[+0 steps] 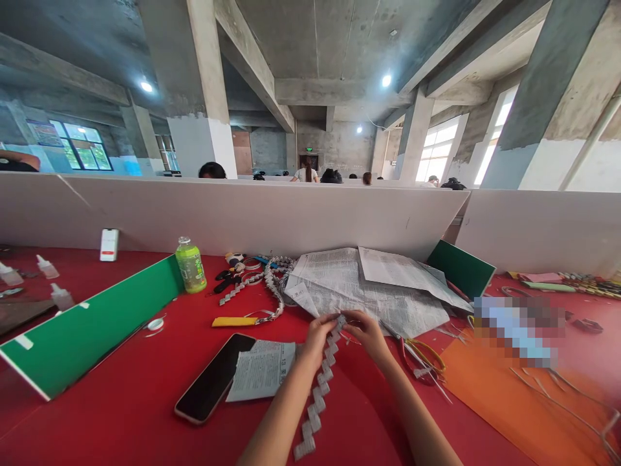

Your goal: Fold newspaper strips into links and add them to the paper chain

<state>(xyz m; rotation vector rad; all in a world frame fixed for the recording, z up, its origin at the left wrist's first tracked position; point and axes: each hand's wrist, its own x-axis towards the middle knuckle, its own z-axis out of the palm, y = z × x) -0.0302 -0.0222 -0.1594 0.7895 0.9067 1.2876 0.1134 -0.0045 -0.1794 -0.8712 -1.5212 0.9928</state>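
Note:
A zigzag strip of folded newsprint [319, 396] runs from between my hands down toward the near side of the red table. My left hand [321, 331] is closed on the strip near its far end. The fingers of my right hand [366, 329] are bent around that same end, at its right side. Small details at the fingertips are hard to make out. Left of my left forearm, a cut piece of newspaper [262, 372] partly overlaps a dark phone [213, 382]. Large newspaper sheets [339, 285] lie beyond both hands.
Scissors and pliers with yellow and red handles [422, 356] lie right of my right hand. A green bottle [191, 265] stands by a green divider [107, 323]. An orange sheet [490, 388] covers the right side. Behind is a white partition [242, 210], with people beyond.

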